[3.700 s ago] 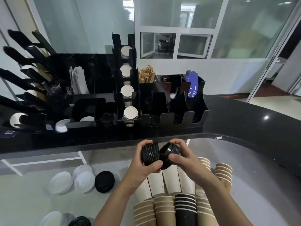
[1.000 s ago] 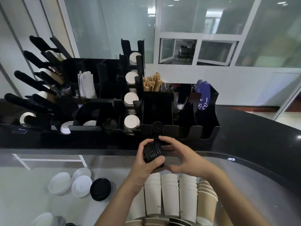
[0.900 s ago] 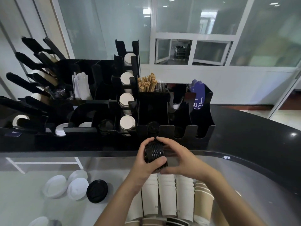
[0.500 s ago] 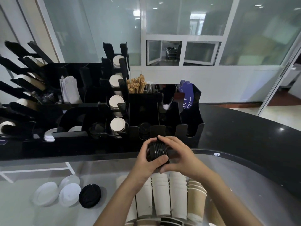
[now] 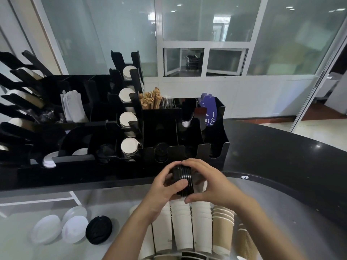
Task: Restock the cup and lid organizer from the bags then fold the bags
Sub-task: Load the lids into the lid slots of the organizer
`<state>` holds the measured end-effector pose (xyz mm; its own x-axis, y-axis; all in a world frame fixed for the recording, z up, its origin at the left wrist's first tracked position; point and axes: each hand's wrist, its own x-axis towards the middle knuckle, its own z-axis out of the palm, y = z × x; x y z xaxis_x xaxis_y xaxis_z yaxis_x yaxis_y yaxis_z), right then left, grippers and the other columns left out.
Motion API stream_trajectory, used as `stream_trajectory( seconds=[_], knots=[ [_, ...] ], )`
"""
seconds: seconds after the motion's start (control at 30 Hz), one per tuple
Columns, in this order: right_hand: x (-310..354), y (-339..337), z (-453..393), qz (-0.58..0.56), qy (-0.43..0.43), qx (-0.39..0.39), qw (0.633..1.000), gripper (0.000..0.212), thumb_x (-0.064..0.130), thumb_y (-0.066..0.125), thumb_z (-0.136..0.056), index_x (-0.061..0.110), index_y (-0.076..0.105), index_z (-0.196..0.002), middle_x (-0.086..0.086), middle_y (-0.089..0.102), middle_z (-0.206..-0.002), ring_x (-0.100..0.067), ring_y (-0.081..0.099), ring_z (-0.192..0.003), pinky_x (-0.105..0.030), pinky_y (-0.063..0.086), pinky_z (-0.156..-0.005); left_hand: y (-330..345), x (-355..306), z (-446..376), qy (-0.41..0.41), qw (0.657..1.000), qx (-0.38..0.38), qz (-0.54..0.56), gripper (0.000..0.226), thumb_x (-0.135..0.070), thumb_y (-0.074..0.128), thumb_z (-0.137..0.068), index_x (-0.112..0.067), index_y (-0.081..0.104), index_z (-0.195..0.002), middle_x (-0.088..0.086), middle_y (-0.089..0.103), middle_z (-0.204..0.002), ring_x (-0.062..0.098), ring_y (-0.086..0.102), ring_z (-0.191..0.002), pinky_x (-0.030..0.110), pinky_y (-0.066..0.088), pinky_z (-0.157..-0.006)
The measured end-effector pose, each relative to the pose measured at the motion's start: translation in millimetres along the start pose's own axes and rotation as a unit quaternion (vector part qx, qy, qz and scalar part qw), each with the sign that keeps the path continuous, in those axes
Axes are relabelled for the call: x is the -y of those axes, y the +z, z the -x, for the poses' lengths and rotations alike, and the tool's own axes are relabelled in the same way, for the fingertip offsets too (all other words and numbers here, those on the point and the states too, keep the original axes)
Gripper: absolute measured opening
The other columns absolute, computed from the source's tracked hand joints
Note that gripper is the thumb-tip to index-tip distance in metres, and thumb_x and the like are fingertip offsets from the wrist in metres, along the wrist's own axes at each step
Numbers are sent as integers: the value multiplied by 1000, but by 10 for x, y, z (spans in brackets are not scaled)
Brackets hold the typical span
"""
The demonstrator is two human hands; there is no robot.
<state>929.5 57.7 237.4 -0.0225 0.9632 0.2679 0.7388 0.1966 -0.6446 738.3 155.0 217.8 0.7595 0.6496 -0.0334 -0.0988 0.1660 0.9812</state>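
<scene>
A stack of black lids (image 5: 183, 180) is held on edge between both hands, just in front of the black cup and lid organizer (image 5: 216, 149) on the dark counter. My left hand (image 5: 165, 186) grips the stack from the left, thumb across its front. My right hand (image 5: 204, 181) curls round it from the right and above. The organizer's front slots (image 5: 161, 152) lie directly behind the stack; one holds black lids. Cup bottoms (image 5: 129, 146) fill a vertical column to the left. No bags are in view.
Stacks of white cups (image 5: 182, 226) and brown cups (image 5: 222, 228) lie on the lower grey surface below my hands. White lids (image 5: 62, 228) and a black lid (image 5: 99, 229) lie at lower left. Wooden stirrers (image 5: 150, 100) and a purple item (image 5: 207, 111) stand in the organizer.
3.7 s ago each hand held its own stack of black lids; the two are now joined into one stack, raised and moved forward close to the organizer's front slots.
</scene>
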Motion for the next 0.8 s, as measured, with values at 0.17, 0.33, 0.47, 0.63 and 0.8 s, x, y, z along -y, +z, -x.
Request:
stream_trajectory(
  seconds=[0.17,0.33,0.47,0.63,0.8],
  knots=[
    [19,14,1,-26,-13,-48,998,82,40,93,-74,37,49,-143,23,48,-140,-10,57,-128,-32,54,-103,3,-6,-11,-7,999,9,42,58,-26,80,-84,-35,59,-138,13,66,-130,35,67,-118,57,58,-92],
    [-24,2,-10,-61,-3,-76,995,82,32,93,-75,34,48,-143,15,52,-138,-16,57,-128,-36,54,-103,-47,6,-40,-4,996,-8,91,59,-30,81,-83,-33,59,-138,16,65,-132,37,67,-119,62,55,-97],
    [-89,8,-51,-74,-7,-90,993,82,33,91,-78,41,48,-147,8,44,-140,-15,51,-133,-36,52,-106,-61,39,-84,3,995,-34,96,56,-30,79,-84,-34,60,-136,16,66,-131,36,67,-118,63,55,-95],
    [-242,-88,-220,-73,34,-211,974,63,36,92,-75,39,62,-129,9,57,-130,-12,58,-123,-38,51,-105,-107,72,-128,-1,992,-65,112,61,-35,88,-75,-37,64,-131,18,65,-130,35,68,-118,58,59,-89],
    [-355,-290,-597,25,101,-285,953,60,55,87,-73,39,59,-124,22,60,-111,-9,50,-114,-31,46,-95,-135,112,-152,-10,991,-67,113,57,-32,83,-75,-37,66,-129,19,65,-128,34,68,-117,52,61,-85]
  ],
)
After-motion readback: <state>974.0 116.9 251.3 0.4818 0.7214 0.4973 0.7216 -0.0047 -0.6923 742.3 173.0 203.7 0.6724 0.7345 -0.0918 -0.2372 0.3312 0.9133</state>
